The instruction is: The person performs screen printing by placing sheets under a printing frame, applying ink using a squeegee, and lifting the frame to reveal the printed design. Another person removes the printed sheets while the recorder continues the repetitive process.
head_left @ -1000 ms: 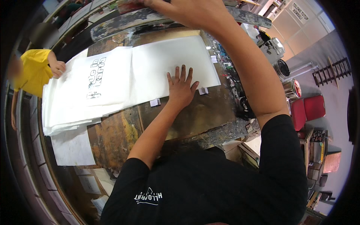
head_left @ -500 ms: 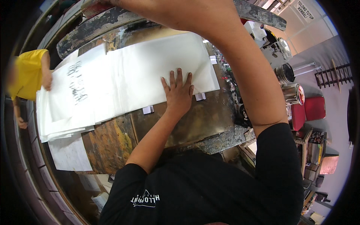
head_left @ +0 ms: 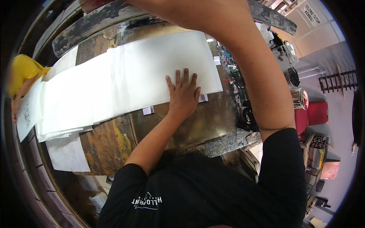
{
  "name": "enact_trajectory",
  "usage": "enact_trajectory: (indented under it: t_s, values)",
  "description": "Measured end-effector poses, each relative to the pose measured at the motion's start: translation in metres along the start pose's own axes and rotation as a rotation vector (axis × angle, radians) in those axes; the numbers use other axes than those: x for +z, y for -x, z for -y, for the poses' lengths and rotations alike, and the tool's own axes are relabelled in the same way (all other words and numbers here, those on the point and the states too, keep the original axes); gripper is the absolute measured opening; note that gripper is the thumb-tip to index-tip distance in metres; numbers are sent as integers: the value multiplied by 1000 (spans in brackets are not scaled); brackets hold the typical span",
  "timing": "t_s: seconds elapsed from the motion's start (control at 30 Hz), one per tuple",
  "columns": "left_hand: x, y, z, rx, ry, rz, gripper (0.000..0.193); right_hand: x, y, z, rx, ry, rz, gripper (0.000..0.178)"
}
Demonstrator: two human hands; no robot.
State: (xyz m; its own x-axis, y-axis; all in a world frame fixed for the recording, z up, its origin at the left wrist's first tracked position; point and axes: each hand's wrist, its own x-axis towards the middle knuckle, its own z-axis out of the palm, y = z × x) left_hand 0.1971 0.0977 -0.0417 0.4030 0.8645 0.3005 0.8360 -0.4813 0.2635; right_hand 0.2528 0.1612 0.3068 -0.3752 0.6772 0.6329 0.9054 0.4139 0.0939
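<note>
My left hand [head_left: 183, 99] lies flat on the right part of a stack of white plastic-like sheets [head_left: 140, 72], fingers spread. The stack stretches left across a paint-stained wooden board [head_left: 110, 140]. Raised across the top of the view, my right hand [head_left: 178, 11] is only partly in the picture; its fingers are cut off by the upper edge. It is close to a worn, dark-stained wooden frame [head_left: 91, 28] tilted up at the far side. Small white tabs [head_left: 148, 110] stick out along the near edge of the stack.
At the far left a person in a yellow shirt [head_left: 24, 72] holds a sheet with black print [head_left: 30, 110]. A paper sheet [head_left: 70, 154] hangs over the board's near left corner. Paint cans [head_left: 299, 98], a red chair [head_left: 317, 113] and shelves [head_left: 315, 152] stand to the right.
The printed sheet has left the top of the stack's left end and moved further left in the other person's hand. My left hand stays on the stack; my right arm stays raised.
</note>
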Motion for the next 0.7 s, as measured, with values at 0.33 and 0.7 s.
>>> enact_trajectory:
  t_s: [0.33, 0.7]
  values:
    - [-38, 2, 2, -15, -28, 31, 64, -5, -17, 5, 131, -181, 223, 56]
    - [-188, 109, 86, -521, 804, -194, 107, 63, 176, 23, -191, -180, 475, 33]
